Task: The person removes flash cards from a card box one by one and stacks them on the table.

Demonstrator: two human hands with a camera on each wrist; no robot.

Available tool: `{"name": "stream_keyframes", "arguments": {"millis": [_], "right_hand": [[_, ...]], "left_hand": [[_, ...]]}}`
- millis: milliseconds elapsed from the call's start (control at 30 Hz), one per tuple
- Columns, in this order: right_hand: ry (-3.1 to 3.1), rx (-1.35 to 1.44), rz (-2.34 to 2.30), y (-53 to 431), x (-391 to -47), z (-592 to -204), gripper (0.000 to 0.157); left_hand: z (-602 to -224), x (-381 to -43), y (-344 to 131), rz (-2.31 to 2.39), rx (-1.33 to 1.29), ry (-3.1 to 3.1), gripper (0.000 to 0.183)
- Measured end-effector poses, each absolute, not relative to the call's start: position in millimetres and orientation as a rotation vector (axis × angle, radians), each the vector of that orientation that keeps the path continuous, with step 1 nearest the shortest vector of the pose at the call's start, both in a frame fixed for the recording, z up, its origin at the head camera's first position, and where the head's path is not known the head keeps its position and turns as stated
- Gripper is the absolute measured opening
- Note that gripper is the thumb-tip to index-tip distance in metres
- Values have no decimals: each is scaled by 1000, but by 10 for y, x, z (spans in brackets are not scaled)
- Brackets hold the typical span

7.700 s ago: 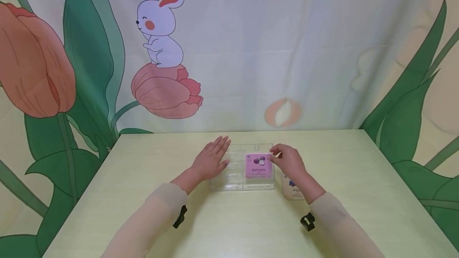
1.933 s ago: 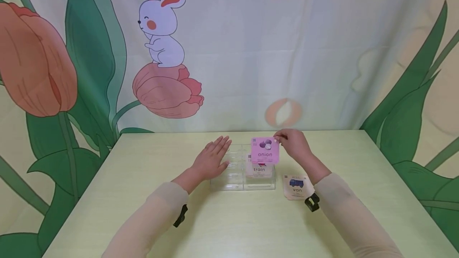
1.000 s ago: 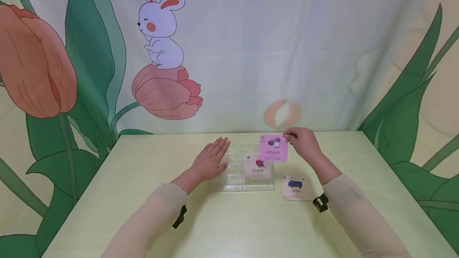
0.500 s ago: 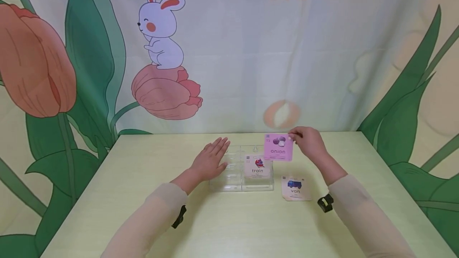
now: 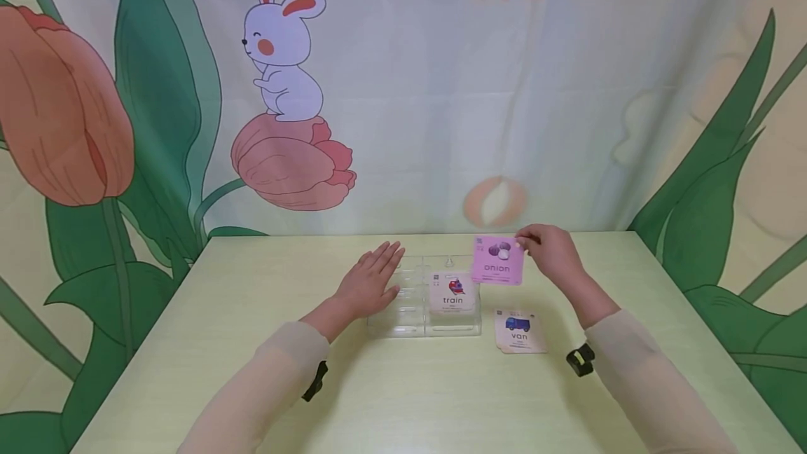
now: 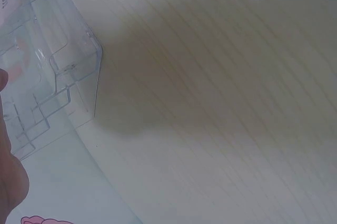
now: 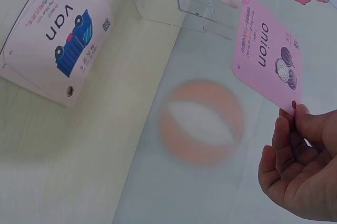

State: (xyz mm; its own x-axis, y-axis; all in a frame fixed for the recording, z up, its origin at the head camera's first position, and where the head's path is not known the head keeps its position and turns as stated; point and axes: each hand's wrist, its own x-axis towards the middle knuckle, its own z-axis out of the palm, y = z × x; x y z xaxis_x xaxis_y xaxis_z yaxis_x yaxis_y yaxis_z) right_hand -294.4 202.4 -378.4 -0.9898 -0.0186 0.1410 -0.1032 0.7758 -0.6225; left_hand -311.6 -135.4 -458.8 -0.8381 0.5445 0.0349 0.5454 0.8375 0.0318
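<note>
My right hand (image 5: 551, 251) pinches a pink onion flashcard (image 5: 498, 260) by its upper right corner, thumb against forefinger. The card is held up over the right edge of a clear plastic rack (image 5: 452, 328). A train flashcard (image 5: 451, 294) leans in the rack's right half. My left hand (image 5: 372, 279) lies with straight fingers at the rack's left side; whether it touches the plastic is hard to tell. On the table right of the rack lies a small stack of flashcards with a van card (image 5: 520, 332) on top. In the right wrist view the onion card (image 7: 268, 50) shows its punched corner at the fingertips.
The pale wooden table (image 5: 403, 398) ends at a hanging cloth (image 5: 403, 125) printed with a rabbit, tulips and leaves. The rack's left half shows bare stepped slots. Black straps (image 5: 581, 359) sit on both wrists.
The onion card was in the rack; my right hand has lifted it out and carried it rightward, uncovering the train card. The van card shows fully now. My left hand stays in place.
</note>
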Motion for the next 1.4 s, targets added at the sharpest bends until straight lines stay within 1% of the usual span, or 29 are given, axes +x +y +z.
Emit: {"name": "stream_keyframes", "arguments": {"millis": [700,1400], "right_hand": [[-2821,85,985,2261,-2867,-3847,28],[-2886,10,1007,2366,-2828,-4041,29]], "left_hand": [[-4601,-3147,-1345,-86,-877,-3003,73],[-4604,-3128,-1350,-90,-881,-2996,73]]}}
